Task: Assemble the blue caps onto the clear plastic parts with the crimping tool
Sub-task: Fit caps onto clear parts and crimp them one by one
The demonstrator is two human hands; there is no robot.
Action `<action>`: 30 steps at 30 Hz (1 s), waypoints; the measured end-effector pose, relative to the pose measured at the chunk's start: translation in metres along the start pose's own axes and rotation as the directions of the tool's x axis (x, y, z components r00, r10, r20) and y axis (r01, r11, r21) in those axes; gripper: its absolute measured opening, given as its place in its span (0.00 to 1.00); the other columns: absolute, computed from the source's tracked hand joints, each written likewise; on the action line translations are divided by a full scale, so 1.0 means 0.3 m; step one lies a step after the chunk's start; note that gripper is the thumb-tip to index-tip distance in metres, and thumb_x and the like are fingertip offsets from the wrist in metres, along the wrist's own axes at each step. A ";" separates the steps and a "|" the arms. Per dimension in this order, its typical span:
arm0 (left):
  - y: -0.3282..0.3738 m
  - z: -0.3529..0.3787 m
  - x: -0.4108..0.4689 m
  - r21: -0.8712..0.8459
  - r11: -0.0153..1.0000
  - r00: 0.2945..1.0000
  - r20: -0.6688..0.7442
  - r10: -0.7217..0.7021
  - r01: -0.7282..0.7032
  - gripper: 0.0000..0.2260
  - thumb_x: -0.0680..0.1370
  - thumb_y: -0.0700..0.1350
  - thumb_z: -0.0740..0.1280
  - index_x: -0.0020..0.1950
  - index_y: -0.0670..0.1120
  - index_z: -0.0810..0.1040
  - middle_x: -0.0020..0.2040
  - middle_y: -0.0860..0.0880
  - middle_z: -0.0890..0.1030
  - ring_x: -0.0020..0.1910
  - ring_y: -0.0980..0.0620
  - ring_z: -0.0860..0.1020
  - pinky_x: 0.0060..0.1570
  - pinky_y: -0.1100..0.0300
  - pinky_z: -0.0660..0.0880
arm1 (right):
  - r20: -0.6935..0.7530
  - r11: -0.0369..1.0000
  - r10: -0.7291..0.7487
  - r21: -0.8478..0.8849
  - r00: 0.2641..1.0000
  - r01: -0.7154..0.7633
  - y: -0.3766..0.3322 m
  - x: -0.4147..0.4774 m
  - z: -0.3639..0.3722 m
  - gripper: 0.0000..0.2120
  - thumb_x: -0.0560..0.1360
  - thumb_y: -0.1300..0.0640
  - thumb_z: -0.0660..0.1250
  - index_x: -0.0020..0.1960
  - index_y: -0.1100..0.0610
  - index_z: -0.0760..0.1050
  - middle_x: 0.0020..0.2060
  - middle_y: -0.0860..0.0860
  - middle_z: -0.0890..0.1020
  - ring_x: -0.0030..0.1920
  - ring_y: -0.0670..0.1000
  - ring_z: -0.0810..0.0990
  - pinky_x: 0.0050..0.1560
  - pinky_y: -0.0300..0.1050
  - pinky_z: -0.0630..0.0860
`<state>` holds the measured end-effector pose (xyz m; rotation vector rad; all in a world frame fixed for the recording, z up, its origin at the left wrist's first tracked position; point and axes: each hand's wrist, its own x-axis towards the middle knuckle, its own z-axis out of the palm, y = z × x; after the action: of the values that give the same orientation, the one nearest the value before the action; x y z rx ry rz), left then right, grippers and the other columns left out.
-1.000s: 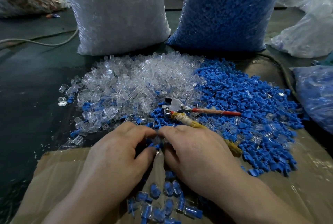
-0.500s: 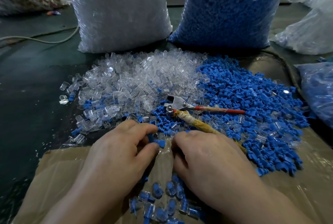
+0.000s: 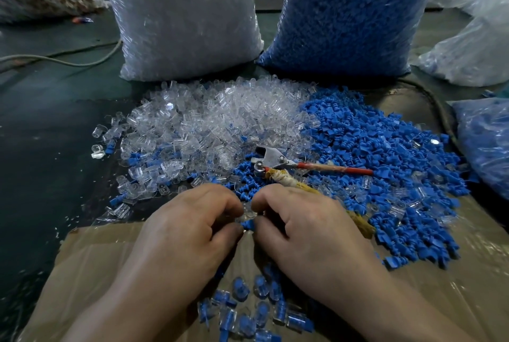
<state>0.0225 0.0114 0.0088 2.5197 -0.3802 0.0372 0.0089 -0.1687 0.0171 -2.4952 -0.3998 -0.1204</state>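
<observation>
My left hand (image 3: 187, 220) and my right hand (image 3: 300, 226) meet fingertip to fingertip over the near edge of the piles. Between them they pinch a small clear plastic part (image 3: 249, 212) and a blue cap (image 3: 247, 224), pressed close together. A heap of clear parts (image 3: 209, 124) spreads behind my left hand, and a heap of blue caps (image 3: 385, 160) lies to the right. The crimping tool (image 3: 278, 162), with one red handle and one cloth-wrapped handle, rests on the caps just beyond my right hand. Several assembled pieces (image 3: 248, 311) lie near my wrists.
A big bag of clear parts (image 3: 181, 16) and a big bag of blue caps (image 3: 347, 11) stand upright at the back. Brown cardboard (image 3: 91, 264) lies under my hands. Another bag of blue pieces (image 3: 484, 143) sits at the right edge. A cable (image 3: 55, 59) runs across the dark mat.
My hands drew back together after separating slightly, and the blue cap now sits pinched between both sets of fingertips with a clear part. The tool stayed put.
</observation>
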 end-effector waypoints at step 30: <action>0.008 0.022 -0.031 -0.532 0.828 0.958 -0.100 -0.270 0.178 0.06 0.77 0.46 0.70 0.47 0.58 0.78 0.32 0.49 0.84 0.29 0.52 0.82 0.26 0.59 0.78 | 0.248 0.693 0.188 0.652 0.950 -0.307 0.012 0.006 -0.021 0.05 0.78 0.54 0.64 0.46 0.44 0.74 0.36 0.51 0.85 0.36 0.50 0.85 0.38 0.49 0.82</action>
<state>0.0125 0.0082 0.0036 1.9854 -0.0078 0.0514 0.0119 -0.1748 0.0206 -1.7853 -0.1198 0.3012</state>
